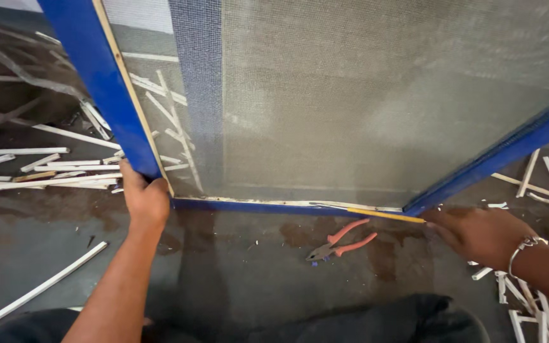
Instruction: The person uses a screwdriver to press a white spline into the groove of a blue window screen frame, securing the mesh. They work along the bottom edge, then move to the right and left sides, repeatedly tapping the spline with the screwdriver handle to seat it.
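Observation:
A blue wooden frame (106,89) with grey mesh screen (363,95) stands on the floor in front of me. My left hand (142,200) grips the frame's lower left corner. My right hand (478,235) is at the lower right corner, pinching the end of a thin yellowish wooden strip (382,215) that lies along the bottom rail (255,206) and is lifted away at its right end.
Orange-handled pliers (341,242) lie on the dark floor below the bottom rail. Several loose white wooden strips (39,168) are scattered at the left, with more strips (528,298) at the right. My dark-clothed legs (376,324) fill the bottom edge.

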